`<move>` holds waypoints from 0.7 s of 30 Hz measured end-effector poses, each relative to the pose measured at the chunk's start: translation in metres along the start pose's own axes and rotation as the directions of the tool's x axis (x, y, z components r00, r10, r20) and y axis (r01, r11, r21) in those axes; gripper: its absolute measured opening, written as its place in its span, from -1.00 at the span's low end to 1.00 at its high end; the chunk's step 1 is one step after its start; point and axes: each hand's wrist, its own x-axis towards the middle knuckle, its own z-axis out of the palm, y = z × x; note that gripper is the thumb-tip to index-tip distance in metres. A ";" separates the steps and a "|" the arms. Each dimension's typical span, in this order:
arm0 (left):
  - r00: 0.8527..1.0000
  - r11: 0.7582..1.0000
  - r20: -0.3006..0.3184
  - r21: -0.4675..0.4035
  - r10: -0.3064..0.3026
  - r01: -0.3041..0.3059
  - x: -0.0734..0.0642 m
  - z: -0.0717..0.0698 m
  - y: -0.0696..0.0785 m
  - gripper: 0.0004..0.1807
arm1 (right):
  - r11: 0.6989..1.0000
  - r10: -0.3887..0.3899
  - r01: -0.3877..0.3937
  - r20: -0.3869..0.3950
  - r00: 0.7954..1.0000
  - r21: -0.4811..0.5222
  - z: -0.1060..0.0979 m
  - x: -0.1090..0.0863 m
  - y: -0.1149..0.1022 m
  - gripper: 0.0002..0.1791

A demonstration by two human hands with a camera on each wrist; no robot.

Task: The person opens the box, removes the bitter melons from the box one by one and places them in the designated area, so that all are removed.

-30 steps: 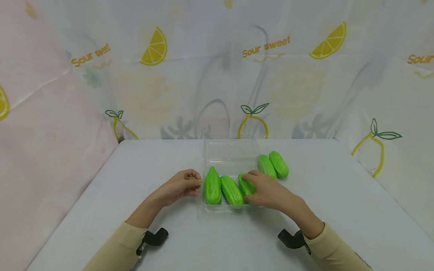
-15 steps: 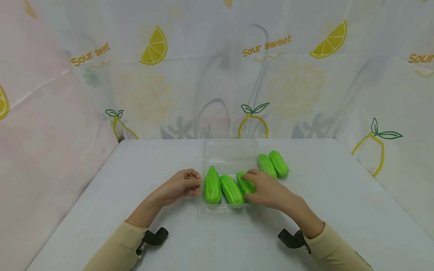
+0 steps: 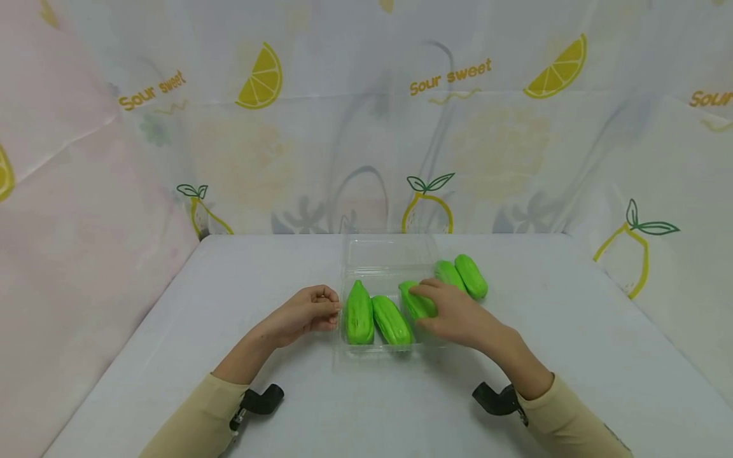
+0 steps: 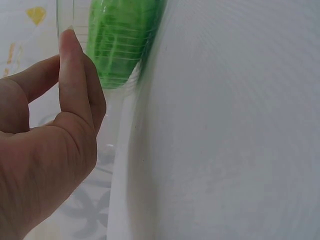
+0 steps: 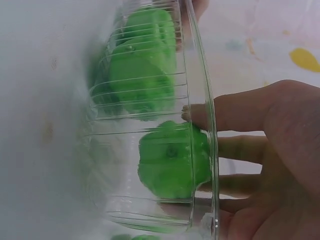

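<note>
A clear plastic clamshell box (image 3: pixel 372 349) lies with its lid folded back. My left hand (image 3: pixel 306 313) pinches the left rim of the box; in the left wrist view its fingertips meet the clear edge. Inside, a green ridged gourd (image 3: pixel 359 316) lies at the left with a second green gourd (image 3: pixel 392 321) beside it. My right hand (image 3: pixel 460 318) grips a third green gourd (image 3: pixel 413 301) over the box's right part, partly covering it. In the right wrist view, the fingers surround this gourd (image 5: pixel 169 157), seen through the box wall.
Two more green gourds lie side by side on the white table (image 3: pixel 275 267) behind my right hand, the nearer one (image 3: pixel 449 273) close to the box and the other (image 3: pixel 471 277) to its right. The raised lid (image 3: pixel 389 253) stands toward the patterned cloth (image 3: pixel 309 146) at the back.
My right hand has shifted slightly up and right with the gourd, whose far end now sits farther from the middle gourd. My left hand has stayed at the rim.
</note>
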 end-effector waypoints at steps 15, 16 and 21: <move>1.000 1.000 -0.002 -0.001 -0.006 0.006 0.000 0.001 0.000 -0.84 | 0.999 -0.022 0.025 -0.080 0.997 0.043 -0.008 0.002 0.003 -0.37; 1.000 1.000 -0.002 0.000 -0.006 0.006 0.000 0.001 0.000 -0.84 | 0.998 -0.022 0.027 -0.086 0.996 0.048 -0.008 0.002 0.004 -0.37; 1.000 1.000 0.003 -0.001 -0.001 0.001 -0.001 0.001 0.000 -0.84 | 0.996 -0.019 0.029 -0.122 0.992 0.082 -0.014 0.003 0.008 -0.36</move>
